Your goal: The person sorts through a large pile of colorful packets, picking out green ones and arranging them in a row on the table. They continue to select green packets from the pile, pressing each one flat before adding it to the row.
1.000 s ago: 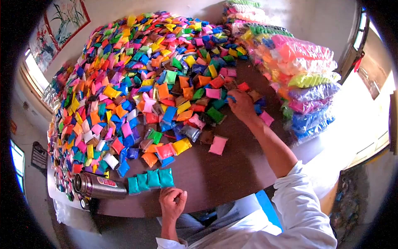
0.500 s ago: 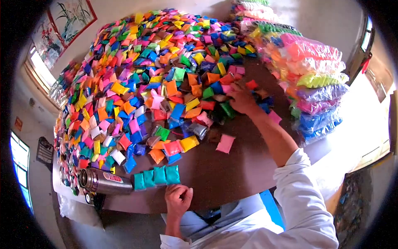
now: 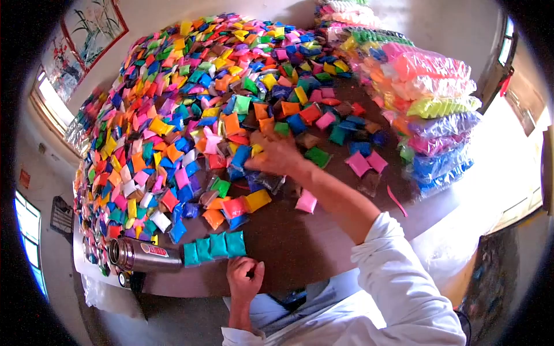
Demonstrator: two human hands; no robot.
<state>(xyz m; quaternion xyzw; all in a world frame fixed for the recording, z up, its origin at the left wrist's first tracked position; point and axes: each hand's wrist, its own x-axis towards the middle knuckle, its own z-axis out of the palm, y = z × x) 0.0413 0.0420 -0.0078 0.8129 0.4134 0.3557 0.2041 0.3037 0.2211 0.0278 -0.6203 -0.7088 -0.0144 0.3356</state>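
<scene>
- One left hand [image 3: 245, 278], fingers curled together into a loose fist, rests at the near edge of the brown, smooth counter [image 3: 283, 248].
- Four teal packets [image 3: 217, 248], soft, plump squares in clear film, lie in a side-by-side row just beyond that hand.
- One stainless-steel thermos [image 3: 161, 256], a shiny cylinder with a red-and-white label, lies on its side left of the row, mouth to the left.
- One pink packet [image 3: 306, 201] lies partly hidden by the right forearm [image 3: 337, 199], which crosses the counter.
- One thin, curved pink strip [image 3: 397, 200] lies to the right.
- One right hand [image 3: 274, 154] reaches over the pile's near side, beside a yellow packet [image 3: 257, 150]; I cannot tell whether its fingers are clamped on anything.
- Two pink pillow-shaped packets [image 3: 367, 163] lie together right of it.
- Packets too many to count form one mixed-colour heap [image 3: 202, 92].
- One tall stack of glossy plastic bags [image 3: 438, 127], ribbed with contents, stands right.
- Two framed pictures [image 3: 89, 32] hang beyond.
</scene>
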